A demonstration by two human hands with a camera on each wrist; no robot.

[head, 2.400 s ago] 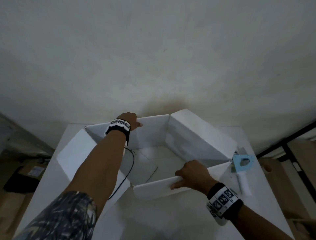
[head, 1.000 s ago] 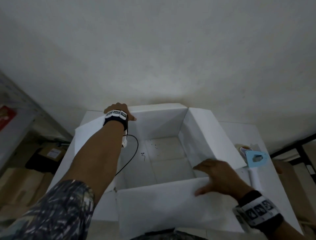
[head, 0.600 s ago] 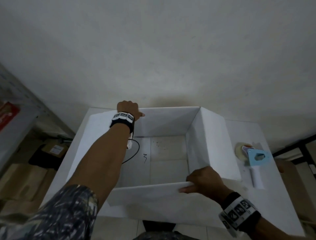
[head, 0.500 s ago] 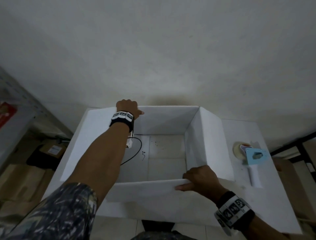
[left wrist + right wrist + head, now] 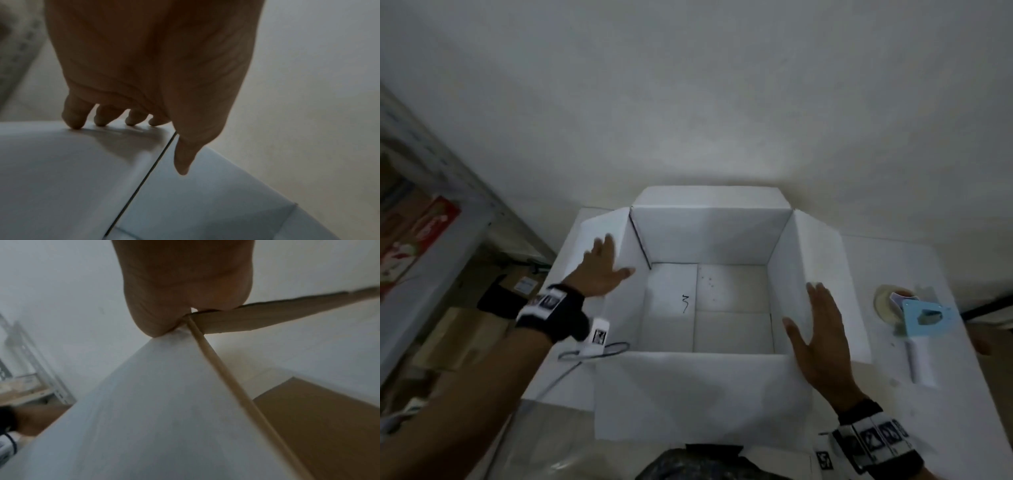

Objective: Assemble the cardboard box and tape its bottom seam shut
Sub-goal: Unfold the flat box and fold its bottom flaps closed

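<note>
While the box (image 5: 709, 308) stands open-topped on the white surface (image 5: 914, 404), its four upper flaps are folded outward and its floor shows inside, made of flaps laid flat with seams between them and a small dark scribble on one. At far left a grey shelf (image 5: 431, 205) holds blurred red packaging, with brown cartons (image 5: 465, 329) on the floor below it. The left hand (image 5: 601, 270) lies flat on the left flap, fingers straight and spread, holding nothing; in the left wrist view its fingertips (image 5: 75, 120) touch the flap near the far edge, and the thumb points toward the slit at the box corner. A wristband with printed markers and a thin cable sit on that wrist. The near flap hangs toward the person. The right hand (image 5: 820, 339) is also flat and open, fingers straight, on the right flap at the near right corner; the right wrist view shows the palm resting on the brown cut edge of the cardboard there. Right of the box, well apart from it, a tape dispenser (image 5: 914, 318) with a light-blue head and white handle lies on the surface.
</note>
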